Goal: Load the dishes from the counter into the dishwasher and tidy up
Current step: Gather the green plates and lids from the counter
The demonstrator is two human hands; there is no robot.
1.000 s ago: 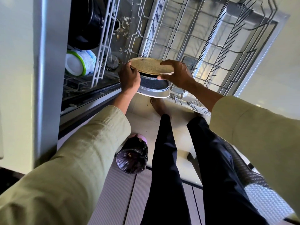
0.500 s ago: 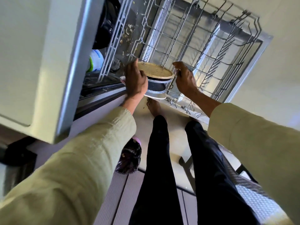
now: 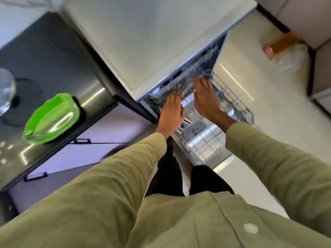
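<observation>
Both hands were stretched out over the open dishwasher (image 3: pixel 179 90), fingers straight and spread, gripping nothing. The left hand (image 3: pixel 171 111) lay palm down, its fingertips at the blurred front edge of the upper rack (image 3: pixel 180 85); whether they actually touched the wire could not be told. The right hand (image 3: pixel 206 97) was beside it, just apart, likewise flat and open, its fingers reaching over the same rack edge. Below the hands the lower rack (image 3: pixel 232 104) stood pulled out over the dishwasher door (image 3: pixel 222 161); a pale rim of a dish (image 3: pixel 186 119) showed just under the left hand, but motion blur hid what else the racks contained.

On the dark counter (image 3: pixel 53 59) to the left sat a green container (image 3: pixel 52 119), shallow and glossy, with nothing plainly visible inside it. A clear glass object (image 3: pixel 6 90) stood at the far left edge, and a few pale crumbs (image 3: pixel 5 147) lay near the counter's front. Olive sleeves (image 3: pixel 107 176) covered both arms. Farther off on the floor (image 3: pixel 268 104) were a brown box (image 3: pixel 281 45) and a clear bag (image 3: pixel 292 56)
</observation>
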